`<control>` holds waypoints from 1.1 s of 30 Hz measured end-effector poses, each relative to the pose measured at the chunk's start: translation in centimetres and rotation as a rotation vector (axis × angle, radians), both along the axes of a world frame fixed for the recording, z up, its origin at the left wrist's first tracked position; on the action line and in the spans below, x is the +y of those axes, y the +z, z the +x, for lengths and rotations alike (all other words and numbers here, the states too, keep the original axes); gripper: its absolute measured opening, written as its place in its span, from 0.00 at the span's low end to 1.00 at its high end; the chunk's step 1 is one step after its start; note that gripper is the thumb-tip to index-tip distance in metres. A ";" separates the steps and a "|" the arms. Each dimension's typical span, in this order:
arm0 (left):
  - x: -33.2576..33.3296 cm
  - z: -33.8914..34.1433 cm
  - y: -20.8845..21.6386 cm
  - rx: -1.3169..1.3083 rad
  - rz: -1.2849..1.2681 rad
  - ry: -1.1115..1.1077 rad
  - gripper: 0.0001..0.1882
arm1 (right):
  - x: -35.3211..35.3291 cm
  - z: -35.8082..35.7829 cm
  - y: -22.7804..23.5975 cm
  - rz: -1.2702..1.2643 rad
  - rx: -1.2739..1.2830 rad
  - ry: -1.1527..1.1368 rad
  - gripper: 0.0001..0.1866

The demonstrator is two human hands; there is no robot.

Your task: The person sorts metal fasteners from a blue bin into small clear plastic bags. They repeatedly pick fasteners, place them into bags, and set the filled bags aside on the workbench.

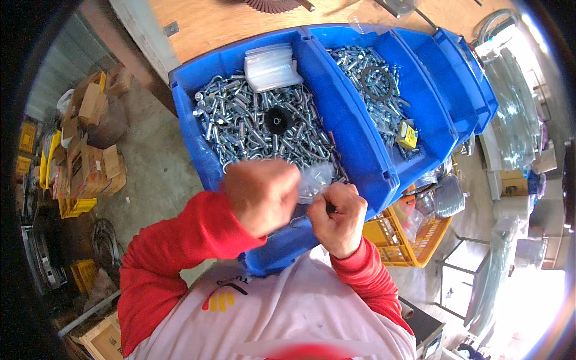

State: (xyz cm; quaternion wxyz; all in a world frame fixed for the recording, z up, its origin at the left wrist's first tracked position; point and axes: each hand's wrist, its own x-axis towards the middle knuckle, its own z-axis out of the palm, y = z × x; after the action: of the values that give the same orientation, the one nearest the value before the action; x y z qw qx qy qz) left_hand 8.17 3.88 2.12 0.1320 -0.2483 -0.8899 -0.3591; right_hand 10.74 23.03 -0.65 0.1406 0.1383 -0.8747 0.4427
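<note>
My left hand (261, 195), slightly blurred, is curled over the near part of a blue bin (354, 123); what its fingers hold is hidden. Beside it my right hand (339, 219) is closed, its fingertips pinching the edge of a small clear plastic bag (316, 180) that lies between the two hands. Beneath and beyond them, the bin is heaped with shiny metal hook bolts (240, 129). On the heap rest a black round disc with a centre hole (277, 120) and a stack of clear plastic bags (271, 67).
Rightward, a second blue bin (420, 90) holds smaller fasteners, a dark ring (377, 83) and a small yellow box (407, 135). A yellow crate (414, 240) stands below it. Cardboard boxes (90, 168) sit on the floor at left. A wooden board (210, 24) lies behind the bins.
</note>
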 end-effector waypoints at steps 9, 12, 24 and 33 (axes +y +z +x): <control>-0.7 -0.9 0.7 0.305 -0.328 -0.105 0.11 | -0.6 -2.1 0.8 -0.300 -0.190 -0.095 0.08; 0.1 -2.9 0.3 0.140 -0.120 0.084 0.16 | -0.8 -3.2 1.2 -0.215 -0.079 -0.012 0.06; -2.4 -7.0 -2.9 -0.013 -0.033 0.062 0.20 | 1.9 -6.2 -2.5 0.400 -0.428 0.191 0.15; -2.6 -6.6 -3.0 -0.114 0.013 0.016 0.18 | -0.3 -5.7 -6.1 0.719 -0.409 0.227 0.20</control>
State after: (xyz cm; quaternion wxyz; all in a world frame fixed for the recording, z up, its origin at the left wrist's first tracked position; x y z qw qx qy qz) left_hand 1.55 1.28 -0.83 0.0858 -0.2196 -0.8955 -0.3774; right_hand 5.07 22.70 -6.78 -0.1427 0.1833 -0.9624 0.1409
